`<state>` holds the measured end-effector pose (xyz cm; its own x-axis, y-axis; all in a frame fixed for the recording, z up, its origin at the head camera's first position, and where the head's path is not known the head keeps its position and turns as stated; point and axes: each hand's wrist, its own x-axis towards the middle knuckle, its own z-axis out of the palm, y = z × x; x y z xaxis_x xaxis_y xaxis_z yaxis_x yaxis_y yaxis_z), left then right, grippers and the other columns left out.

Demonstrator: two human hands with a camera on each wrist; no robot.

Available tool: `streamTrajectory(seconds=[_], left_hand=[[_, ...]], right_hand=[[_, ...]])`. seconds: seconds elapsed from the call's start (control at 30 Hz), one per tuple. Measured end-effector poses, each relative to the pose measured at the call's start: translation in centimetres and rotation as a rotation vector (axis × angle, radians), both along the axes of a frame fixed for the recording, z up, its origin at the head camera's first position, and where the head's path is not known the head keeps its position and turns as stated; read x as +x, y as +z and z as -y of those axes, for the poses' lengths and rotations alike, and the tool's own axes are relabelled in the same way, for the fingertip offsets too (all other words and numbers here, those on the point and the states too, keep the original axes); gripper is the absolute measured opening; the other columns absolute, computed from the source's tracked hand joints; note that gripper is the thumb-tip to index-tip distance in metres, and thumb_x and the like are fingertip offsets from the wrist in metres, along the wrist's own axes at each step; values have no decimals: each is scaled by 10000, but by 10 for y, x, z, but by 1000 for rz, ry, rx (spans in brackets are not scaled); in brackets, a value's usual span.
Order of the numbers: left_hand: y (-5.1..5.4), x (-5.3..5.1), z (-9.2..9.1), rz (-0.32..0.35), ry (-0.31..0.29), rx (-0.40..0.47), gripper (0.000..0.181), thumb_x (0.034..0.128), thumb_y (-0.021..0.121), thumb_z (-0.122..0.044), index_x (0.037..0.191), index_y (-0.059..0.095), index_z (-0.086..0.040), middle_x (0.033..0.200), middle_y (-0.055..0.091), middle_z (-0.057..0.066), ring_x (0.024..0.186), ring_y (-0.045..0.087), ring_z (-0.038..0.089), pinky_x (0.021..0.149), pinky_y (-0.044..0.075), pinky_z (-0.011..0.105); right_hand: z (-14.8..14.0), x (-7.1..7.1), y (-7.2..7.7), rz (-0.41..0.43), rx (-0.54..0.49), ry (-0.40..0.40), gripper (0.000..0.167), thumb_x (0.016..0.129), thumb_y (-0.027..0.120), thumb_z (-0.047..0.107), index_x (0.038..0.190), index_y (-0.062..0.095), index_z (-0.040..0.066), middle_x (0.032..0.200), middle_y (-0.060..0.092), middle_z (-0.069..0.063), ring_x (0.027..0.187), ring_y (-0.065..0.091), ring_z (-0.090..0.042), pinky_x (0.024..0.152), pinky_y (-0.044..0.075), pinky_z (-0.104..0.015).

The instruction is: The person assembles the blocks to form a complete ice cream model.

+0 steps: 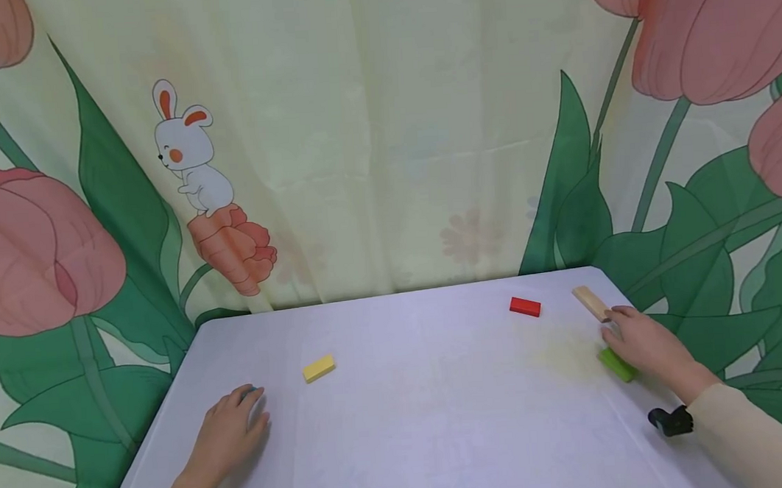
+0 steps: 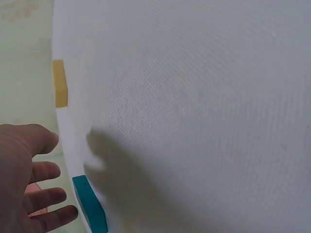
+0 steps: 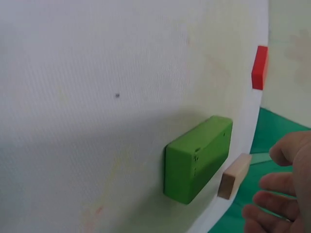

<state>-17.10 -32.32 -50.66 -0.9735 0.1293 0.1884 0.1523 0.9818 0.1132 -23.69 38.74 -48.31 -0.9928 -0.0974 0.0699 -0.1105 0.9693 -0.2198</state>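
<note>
My left hand [image 1: 227,435] hovers over the left part of the white table, fingers loosely bent and apart. A teal block [image 2: 91,206] lies beside its fingers in the left wrist view; the head view shows only a sliver of it. Farther in is a yellow block [image 1: 319,368]. On the right side, my right hand [image 1: 650,345] is held above a green block [image 1: 616,365], covering part of it in the head view. Its fingertips reach towards a plain wooden block [image 1: 590,303]. In the right wrist view a gap shows between fingers and both blocks.
A red block [image 1: 525,307] lies near the table's back edge, left of the wooden one. The white tabletop [image 1: 426,412] ends at a curtain [image 1: 392,141] printed with tulips and a rabbit. A small black object [image 1: 671,422] sits at my right wrist.
</note>
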Motion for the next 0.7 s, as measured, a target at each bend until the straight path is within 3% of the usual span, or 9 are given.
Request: streamTrajectory(seconds=[0.23, 0.5, 0.7], left_hand=[[-1, -4, -1, 25, 23, 14, 475, 944, 707, -253, 1299, 645, 57, 1355, 588, 290, 1227, 583, 495, 949, 482, 691], [2, -3, 2, 34, 16, 44, 474, 956, 697, -238, 1274, 633, 107, 1339, 584, 312, 1215, 583, 506, 942, 507, 657], [2, -1, 5, 79, 39, 69, 533, 964, 676, -238, 1317, 581, 151, 1337, 554, 370, 1232, 549, 555, 998, 483, 661]], right_hand=[[-5, -8, -5, 83, -18, 13, 544, 1054, 441, 172, 1428, 417, -224, 1502, 339, -446, 1353, 372, -634, 1084, 363, -728], [-8, -15, -9, 97, -31, 35, 542, 1057, 432, 153, 1431, 395, -238, 1500, 318, -467, 1360, 356, -643, 1090, 360, -723], [-8, -17, -11, 123, -54, 18, 563, 1053, 421, 158, 1425, 367, -262, 1492, 289, -486, 1346, 351, -658, 1083, 359, -736]])
